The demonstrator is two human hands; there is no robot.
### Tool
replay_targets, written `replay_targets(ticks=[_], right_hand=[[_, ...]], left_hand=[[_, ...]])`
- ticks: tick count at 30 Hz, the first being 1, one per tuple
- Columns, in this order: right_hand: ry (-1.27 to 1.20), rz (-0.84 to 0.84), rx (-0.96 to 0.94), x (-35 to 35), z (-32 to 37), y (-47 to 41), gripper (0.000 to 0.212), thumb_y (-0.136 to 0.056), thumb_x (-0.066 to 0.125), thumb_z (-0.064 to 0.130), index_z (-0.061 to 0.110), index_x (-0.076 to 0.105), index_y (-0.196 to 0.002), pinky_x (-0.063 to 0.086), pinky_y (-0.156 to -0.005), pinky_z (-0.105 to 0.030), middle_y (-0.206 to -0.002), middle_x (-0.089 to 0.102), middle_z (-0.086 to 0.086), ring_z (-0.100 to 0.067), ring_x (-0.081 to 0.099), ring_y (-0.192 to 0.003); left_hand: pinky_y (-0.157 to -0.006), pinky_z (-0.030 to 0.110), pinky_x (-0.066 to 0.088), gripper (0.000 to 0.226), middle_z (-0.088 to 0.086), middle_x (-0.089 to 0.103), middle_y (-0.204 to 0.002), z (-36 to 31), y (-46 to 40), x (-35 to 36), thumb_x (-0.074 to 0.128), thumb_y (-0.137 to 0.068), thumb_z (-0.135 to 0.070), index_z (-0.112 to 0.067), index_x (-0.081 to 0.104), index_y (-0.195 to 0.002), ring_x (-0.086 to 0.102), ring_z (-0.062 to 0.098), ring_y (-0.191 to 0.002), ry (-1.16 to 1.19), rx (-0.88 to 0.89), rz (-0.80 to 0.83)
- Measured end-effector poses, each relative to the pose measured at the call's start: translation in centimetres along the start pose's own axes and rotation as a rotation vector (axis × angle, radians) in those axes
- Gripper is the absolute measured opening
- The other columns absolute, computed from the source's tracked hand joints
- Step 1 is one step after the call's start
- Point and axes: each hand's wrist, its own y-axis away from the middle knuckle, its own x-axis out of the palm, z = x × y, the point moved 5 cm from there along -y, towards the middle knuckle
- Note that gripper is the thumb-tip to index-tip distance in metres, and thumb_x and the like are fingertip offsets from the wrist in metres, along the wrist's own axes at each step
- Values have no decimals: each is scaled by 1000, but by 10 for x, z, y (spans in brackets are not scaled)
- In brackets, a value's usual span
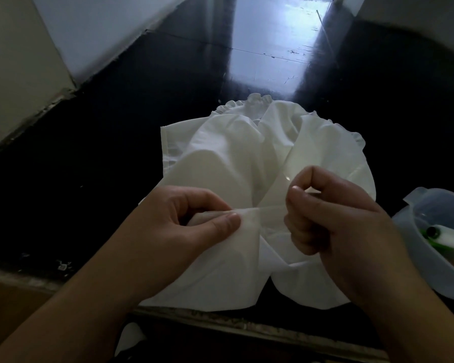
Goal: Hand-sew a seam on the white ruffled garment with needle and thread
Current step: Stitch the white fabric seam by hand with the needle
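Hands (247, 226) pinching soft white ruffled garment (247, 142)

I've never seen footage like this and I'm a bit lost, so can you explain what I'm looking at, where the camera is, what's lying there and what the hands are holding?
There is no machine here. The one picture comes from a camera worn on a person's head, looking forward and down at their own two bare hands.

A white garment with a ruffled edge lies on a dark, shiny surface. The left hand pinches a fold of the cloth between thumb and fingers. The right hand is curled with thumb and forefinger pressed together just above the cloth, as one holds a needle, but the needle and thread are too fine to make out for sure.

At the right edge sits a pale plastic tub holding small items, one seemingly a spool of white thread.
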Motion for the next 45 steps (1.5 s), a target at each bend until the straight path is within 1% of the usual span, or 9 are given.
replay_targets(ticks=[3, 6, 10, 13, 18, 24, 31, 36, 45], right_hand=[[143, 24, -79, 6, 8, 3, 17, -85, 63, 17, 5, 56, -75, 26, -48, -29, -52, 36, -1, -16, 31, -47], [290, 43, -171, 15, 14, 8, 15, -84, 67, 15, 7, 63, -72, 30, -47, -22, -49, 43, -3, -11, 36, -46], [424, 66, -207, 21, 16, 11, 15, -82, 68, 16, 11, 65, -69, 35, -49, -27, -51, 52, -11, -21, 43, -46], [405, 75, -182, 20, 13, 10, 14, -80, 67, 13, 9, 64, -67, 32, -49, -27, -50, 48, -13, -18, 40, -46], [388, 68, -159, 20, 10, 8, 14, -77, 66, 12, 10, 62, -64, 30, -47, -21, -48, 43, -2, -9, 36, -46], [398, 31, -161, 20, 11, 8, 14, -76, 64, 11, 11, 62, -62, 31, -47, -21, -47, 44, -3, -12, 37, -46], [397, 14, -152, 20, 9, 8, 12, -75, 63, 11, 11, 63, -63, 31, -46, -24, -47, 45, -2, -12, 37, -46], [384, 17, -149, 20, 8, 7, 13, -75, 63, 11, 11, 62, -62, 30, -47, -22, -47, 43, 0, -10, 36, -46], [407, 3, -140, 21, 7, 7, 13, -74, 63, 13, 12, 62, -62, 32, -47, -26, -47, 46, -3, -12, 38, -46]], left_hand=[[-68, 21, 58, 24, -8, 79, -83, 0, 0, 1, 71, -76, -51, -31, 82, -84, 76, 6, -79, 12, -8, 21], [-71, 23, 61, 25, -8, 80, -85, 1, -1, 1, 70, -76, -50, -30, 83, -86, 76, 6, -82, 7, -3, 22], [-71, 22, 60, 24, -10, 79, -84, 1, -1, 1, 70, -77, -51, -32, 82, -85, 76, 5, -82, -9, 18, 16], [-70, 18, 56, 23, -9, 79, -83, 0, -1, 2, 70, -79, -49, -31, 82, -84, 76, 5, -80, -8, 21, 19], [-69, 17, 55, 20, -7, 79, -83, -2, -1, 3, 71, -81, -45, -28, 83, -85, 75, 6, -80, -6, 32, 30], [-69, 17, 55, 18, -9, 79, -84, -1, 0, 2, 77, -86, -47, -30, 82, -86, 75, 5, -81, -23, 32, 24], [-77, 20, 59, 18, -9, 80, -87, -1, 0, 4, 71, -81, -44, -32, 84, -87, 77, 5, -85, 23, 30, 36], [-75, 18, 57, 18, -10, 80, -86, -2, 0, 4, 71, -81, -45, -33, 84, -87, 76, 5, -84, 21, 38, 39], [-73, 17, 56, 18, -11, 80, -87, -2, 0, 3, 71, -82, -43, -32, 84, -88, 76, 4, -85, 20, 47, 46]])
